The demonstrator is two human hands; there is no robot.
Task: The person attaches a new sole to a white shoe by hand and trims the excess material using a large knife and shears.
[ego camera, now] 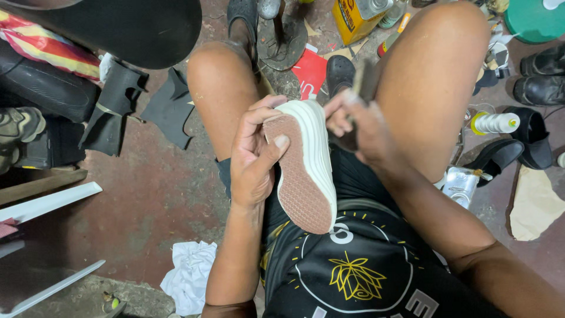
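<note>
Left hand (254,156) grips an upturned white shoe (303,168), thumb pressed on its sole; right hand (353,123), fingers closed around a dark tool (365,82), should work steadily along the edge.

You see a white shoe (306,171) with a brown, fine-gridded sole, a black shirt (353,265) with a yellow flower print, a dull red floor (153,188), and a yellow can (351,20).

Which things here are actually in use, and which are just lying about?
In use:
- white shoe, sole up, gripped by the left hand
- dark tool, blurred, in the right hand at the shoe's edge

Lying about:
- yellow can
- white thread spool
- black shoes
- white rag
- black rubber pieces
</note>
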